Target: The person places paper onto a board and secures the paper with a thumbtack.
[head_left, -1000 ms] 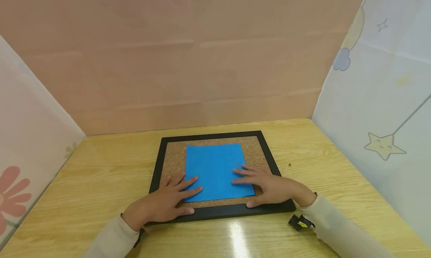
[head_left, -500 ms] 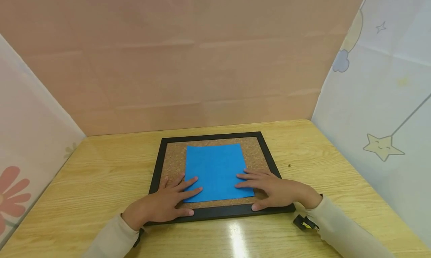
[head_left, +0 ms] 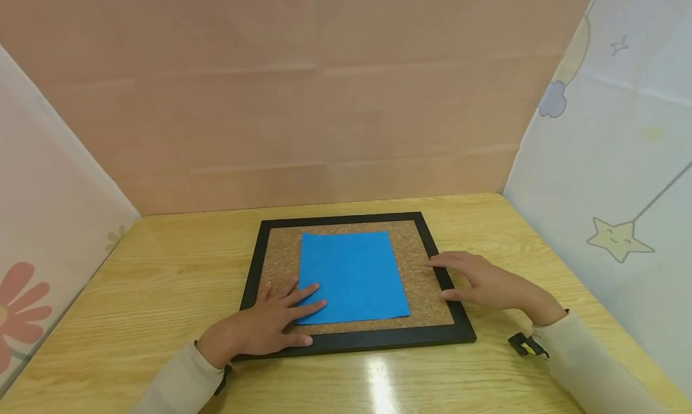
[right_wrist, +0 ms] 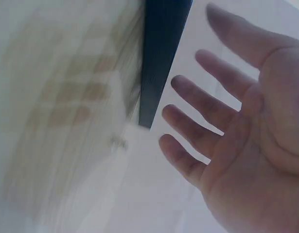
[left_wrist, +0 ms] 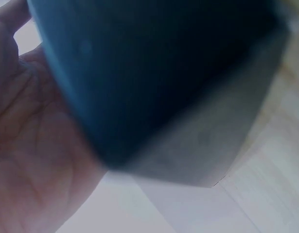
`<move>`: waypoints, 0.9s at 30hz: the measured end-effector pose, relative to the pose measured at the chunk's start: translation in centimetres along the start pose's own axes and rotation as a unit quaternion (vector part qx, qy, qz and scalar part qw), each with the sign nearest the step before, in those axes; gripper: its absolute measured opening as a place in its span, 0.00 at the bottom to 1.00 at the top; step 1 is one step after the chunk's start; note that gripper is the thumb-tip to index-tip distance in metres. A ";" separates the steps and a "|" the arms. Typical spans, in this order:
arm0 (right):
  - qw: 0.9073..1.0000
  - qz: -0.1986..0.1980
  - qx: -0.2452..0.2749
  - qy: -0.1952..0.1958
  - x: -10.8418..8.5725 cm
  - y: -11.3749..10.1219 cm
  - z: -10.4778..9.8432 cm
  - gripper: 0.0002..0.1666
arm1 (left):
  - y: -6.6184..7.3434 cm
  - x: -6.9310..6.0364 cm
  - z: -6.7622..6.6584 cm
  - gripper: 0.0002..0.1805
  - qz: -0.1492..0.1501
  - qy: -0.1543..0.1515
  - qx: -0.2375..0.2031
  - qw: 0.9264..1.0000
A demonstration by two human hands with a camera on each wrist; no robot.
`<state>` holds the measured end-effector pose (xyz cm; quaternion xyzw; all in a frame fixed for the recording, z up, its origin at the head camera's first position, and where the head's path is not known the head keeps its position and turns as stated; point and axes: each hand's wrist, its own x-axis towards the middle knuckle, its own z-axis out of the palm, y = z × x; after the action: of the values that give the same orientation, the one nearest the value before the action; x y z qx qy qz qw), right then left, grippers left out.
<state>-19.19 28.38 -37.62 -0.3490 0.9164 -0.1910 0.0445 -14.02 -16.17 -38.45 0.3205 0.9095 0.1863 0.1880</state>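
Note:
A blue sheet (head_left: 351, 270) lies flat on a cork board (head_left: 421, 282) with a black frame (head_left: 378, 338), in the head view. Spread over the board's lower left corner is my left hand (head_left: 265, 325); two of its fingers rest on the sheet's left edge, and the thumb lies on the frame's near side. My right hand (head_left: 489, 283) hovers by the frame's right side, fingers loosely extended, holding nothing. In the right wrist view the right hand (right_wrist: 232, 116) shows its palm, apart from the dark frame edge (right_wrist: 161, 63). The left wrist view is mostly filled by a blurred dark frame corner (left_wrist: 154, 73).
The board lies on a light wooden table (head_left: 178, 270). A plain tan backdrop (head_left: 324, 101) stands behind it, with patterned panels at the left and right (head_left: 611, 161). Black wrist devices (head_left: 527, 345) sit under the cuffs.
My right hand has left the blue sheet and moved right, past the frame's right side. The left hand, sheet and board have stayed in place.

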 end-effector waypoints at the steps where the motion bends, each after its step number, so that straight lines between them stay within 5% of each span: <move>1: 1.000 0.007 -0.004 -0.002 -0.2 0.4 -0.1 0.33 | 0.0 0.0 0.0 0.36 0.000 0.000 0.000 1.000; 11: 0.998 0.044 -0.037 0.018 -1.2 3.6 -1.2 0.25 | -0.1 -0.1 0.1 0.37 0.001 0.004 0.000 1.000; 18: 0.994 0.105 0.000 0.025 -1.7 4.1 -1.8 0.15 | 0.0 -0.2 0.0 0.36 0.002 0.002 -0.004 1.000; 27: 0.993 0.113 -0.015 0.018 -1.8 4.3 -2.2 0.10 | -0.1 -0.1 0.1 0.37 0.009 -0.001 0.002 1.000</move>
<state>-20.99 33.20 -37.34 -0.2403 0.9534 -0.1774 0.0436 -13.95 -16.28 -38.58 0.3287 0.9069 0.1862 0.1868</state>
